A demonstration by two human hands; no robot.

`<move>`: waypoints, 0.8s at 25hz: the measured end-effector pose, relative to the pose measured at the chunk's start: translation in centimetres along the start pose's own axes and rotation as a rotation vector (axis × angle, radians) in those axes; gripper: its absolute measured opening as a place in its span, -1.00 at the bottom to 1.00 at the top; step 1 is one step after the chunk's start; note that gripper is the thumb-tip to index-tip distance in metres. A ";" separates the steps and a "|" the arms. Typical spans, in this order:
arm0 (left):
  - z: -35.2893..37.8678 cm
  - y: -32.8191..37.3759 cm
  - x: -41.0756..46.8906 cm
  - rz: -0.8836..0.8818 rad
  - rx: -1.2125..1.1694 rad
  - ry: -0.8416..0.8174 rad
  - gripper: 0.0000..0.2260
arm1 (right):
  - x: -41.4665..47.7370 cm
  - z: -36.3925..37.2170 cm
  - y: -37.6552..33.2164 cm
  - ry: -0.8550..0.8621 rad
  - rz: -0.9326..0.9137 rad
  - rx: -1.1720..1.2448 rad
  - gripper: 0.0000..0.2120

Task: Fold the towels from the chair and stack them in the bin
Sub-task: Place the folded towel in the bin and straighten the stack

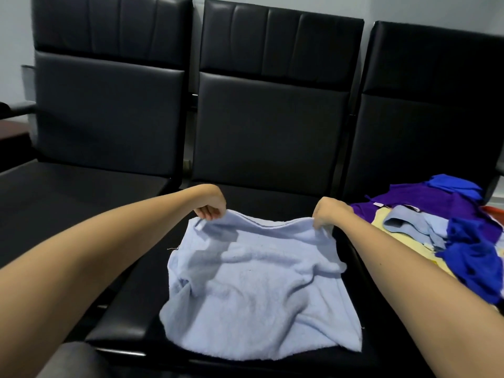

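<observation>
Both hands (211,207) (326,212) pinch the towel's (259,290) far edge.

- Left hand (211,207) and left forearm (109,246): bare up to the lower-left frame edge.
- Right hand (326,214) and right forearm (409,282): bare up to the lower-right frame edge.

You've got a pale blue towel (253,282) on the middle seat: plain, one shade, with a small white tag (200,226) at its far left corner. The chairs (272,132) facing you are black and glossy, with vertical stitched panels across the top. In your pile on the right seat: purple towel (425,200), royal blue towel (474,260), a second royal blue piece (452,188) at the back, light blue cloth (409,223), pale yellow towel (409,241). All solid colours. The wall (16,28) is pale grey-blue.
</observation>
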State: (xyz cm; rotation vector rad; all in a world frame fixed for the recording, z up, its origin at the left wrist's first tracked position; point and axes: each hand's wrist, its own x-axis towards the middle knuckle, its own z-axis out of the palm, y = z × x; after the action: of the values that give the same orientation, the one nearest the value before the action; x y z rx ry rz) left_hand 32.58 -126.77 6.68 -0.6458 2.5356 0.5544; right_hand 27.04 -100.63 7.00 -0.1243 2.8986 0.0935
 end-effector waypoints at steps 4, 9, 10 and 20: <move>-0.2 -0.4 1.1 -0.016 -0.232 -0.047 -0.75 | 0.4 -2.0 -0.2 -0.188 0.147 0.030 -0.73; -3.4 1.7 2.9 0.140 -0.646 0.329 -0.84 | 3.7 -5.6 -1.3 0.032 0.230 0.541 -0.79; -4.7 2.3 3.0 0.178 -0.719 0.437 -0.83 | 4.0 -6.6 -1.5 0.182 0.246 0.611 -0.85; -13.3 5.3 -4.6 0.426 -0.685 1.098 -0.75 | -0.7 -15.2 0.5 0.851 0.024 0.589 -0.66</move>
State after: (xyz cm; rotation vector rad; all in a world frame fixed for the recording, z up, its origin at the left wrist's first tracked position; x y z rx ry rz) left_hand 29.03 -127.34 21.30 -0.7647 3.5392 1.6270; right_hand 24.12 -101.24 21.93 -0.0193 3.5779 -1.0394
